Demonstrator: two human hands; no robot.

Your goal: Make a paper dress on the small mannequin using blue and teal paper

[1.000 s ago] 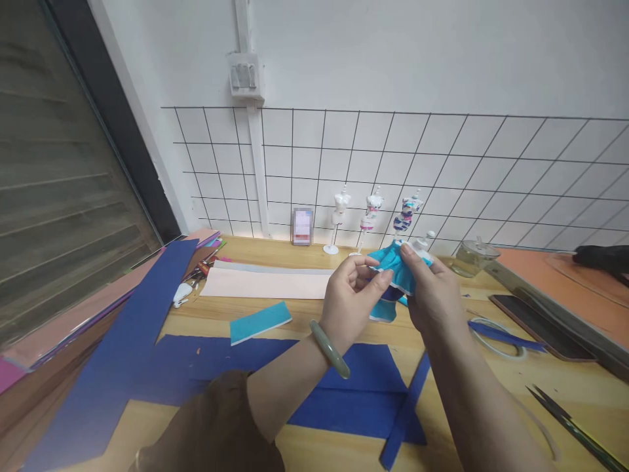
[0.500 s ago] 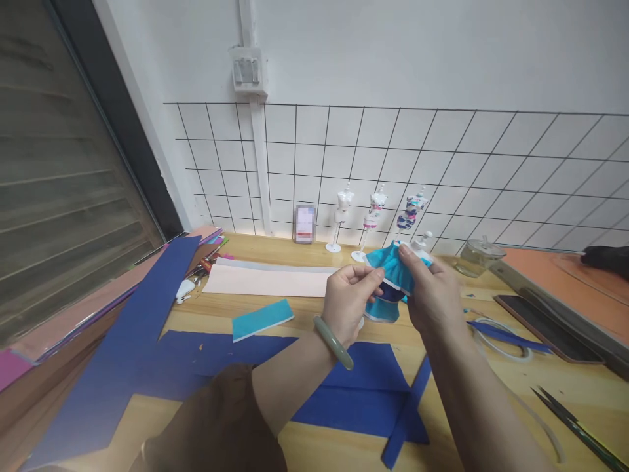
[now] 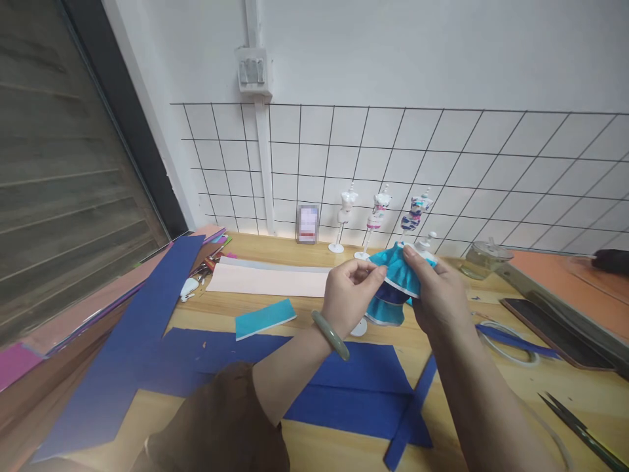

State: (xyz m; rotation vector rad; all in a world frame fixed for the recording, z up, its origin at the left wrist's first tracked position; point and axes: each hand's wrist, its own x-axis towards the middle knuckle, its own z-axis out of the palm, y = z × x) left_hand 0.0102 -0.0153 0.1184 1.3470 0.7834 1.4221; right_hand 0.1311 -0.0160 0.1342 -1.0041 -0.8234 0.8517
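My left hand point(image 3: 348, 290) pinches the left edge of a turquoise ruffle point(image 3: 400, 272) with a white border, thumb and fingertips together. My right hand point(image 3: 442, 296) is closed around the other side, its thumb pressing the ruffle's gathered top against a small white dress form point(image 3: 425, 244). Below the ruffle show a dark blue band point(image 3: 390, 294) and a lower turquoise tier point(image 3: 384, 312) with a pale hem. The form stands upright, and its white round base point(image 3: 359, 327) peeks out below my left hand. My right fingers are mostly hidden behind the work.
Blue sheets point(image 3: 354, 410) and a turquoise strip point(image 3: 265, 318) lie on the wooden table. Behind stand three small dress forms point(image 3: 378, 213) and a phone point(image 3: 308, 224). At right are scissors point(image 3: 580, 429), a dark phone point(image 3: 555, 331) and a glass jar point(image 3: 484, 259).
The ruffle is spread a little wider, its white border now fanning out over the blue band. Both hands keep their hold. The view has shifted slightly.
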